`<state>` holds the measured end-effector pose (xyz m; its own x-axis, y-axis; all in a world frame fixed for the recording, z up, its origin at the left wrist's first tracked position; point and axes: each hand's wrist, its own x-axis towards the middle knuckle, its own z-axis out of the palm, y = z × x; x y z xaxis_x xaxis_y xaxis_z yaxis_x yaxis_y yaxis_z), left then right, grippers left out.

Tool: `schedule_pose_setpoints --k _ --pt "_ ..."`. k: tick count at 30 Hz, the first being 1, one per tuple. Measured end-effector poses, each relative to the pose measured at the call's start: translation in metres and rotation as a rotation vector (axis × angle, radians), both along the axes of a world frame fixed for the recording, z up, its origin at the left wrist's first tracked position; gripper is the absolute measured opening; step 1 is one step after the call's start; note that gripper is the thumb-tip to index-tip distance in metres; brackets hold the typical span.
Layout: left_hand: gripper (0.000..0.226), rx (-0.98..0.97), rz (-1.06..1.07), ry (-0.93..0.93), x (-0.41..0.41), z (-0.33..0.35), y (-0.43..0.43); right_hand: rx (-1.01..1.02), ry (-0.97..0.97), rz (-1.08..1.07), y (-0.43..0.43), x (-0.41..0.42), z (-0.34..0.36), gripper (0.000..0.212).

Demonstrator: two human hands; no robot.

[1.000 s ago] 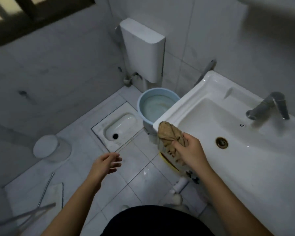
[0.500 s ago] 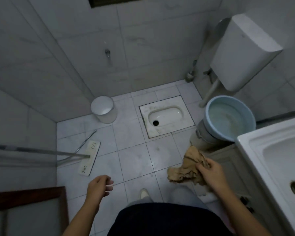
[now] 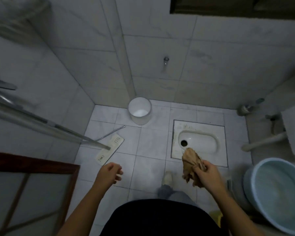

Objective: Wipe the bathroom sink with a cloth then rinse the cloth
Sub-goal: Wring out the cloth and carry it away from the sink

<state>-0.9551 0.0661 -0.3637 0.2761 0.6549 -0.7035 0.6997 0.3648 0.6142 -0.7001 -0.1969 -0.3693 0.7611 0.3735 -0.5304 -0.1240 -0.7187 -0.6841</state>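
Dim, greyish light on pale marbled wall tiles [image 3: 220, 65], with a small metal tap [image 3: 166, 59] on the far wall and a dark window frame [image 3: 237, 5] at the top edge. The floor [image 3: 152, 145] is white square tile with a squat toilet pan [image 3: 200, 142] sunk into it. A white bin [image 3: 139, 111] stands against the far wall, a flat mop [image 3: 110, 148] rests near it, a blue basin [image 3: 278, 193] sits at right, a brown-framed glazed door [image 3: 32, 184] at lower left

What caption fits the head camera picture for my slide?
Right hand grips a crumpled brown cloth above the tiled floor, left hand empty, near a blue basin.
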Motion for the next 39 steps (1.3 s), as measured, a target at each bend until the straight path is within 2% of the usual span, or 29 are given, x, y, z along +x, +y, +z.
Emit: schedule_pose_setpoints --k 7,13,18,21,25,29,35,39 --pt "0.019 -0.06 0.445 0.094 -0.045 -0.007 0.015 0.063 0.015 0.473 0.153 0.066 0.017 0.016" --pt "0.02 -0.078 0.618 0.134 -0.061 -0.012 0.038 0.176 0.028 0.602 0.25 0.082 0.038 0.026" --pt "0.02 -0.12 0.61 0.111 -0.041 -0.032 0.094 0.111 -0.002 0.587 0.285 0.094 0.03 0.026" --pt "0.019 -0.147 0.564 0.07 -0.005 -0.042 0.141 0.03 -0.026 0.502 0.288 0.106 0.026 0.024" --pt "0.016 -0.163 0.386 -0.02 0.056 -0.039 0.204 -0.09 -0.096 0.389 0.282 0.121 0.023 0.021" --pt "0.016 -0.085 0.249 -0.081 0.099 -0.022 0.255 -0.151 -0.117 0.333 0.285 0.133 0.021 0.018" --pt "0.018 -0.037 0.256 -0.093 0.097 -0.014 0.299 -0.187 -0.089 0.417 0.349 0.146 0.01 0.023" --pt "0.02 -0.1 0.396 -0.022 0.061 -0.021 0.306 -0.137 -0.049 0.552 0.431 0.141 0.0 0.021"
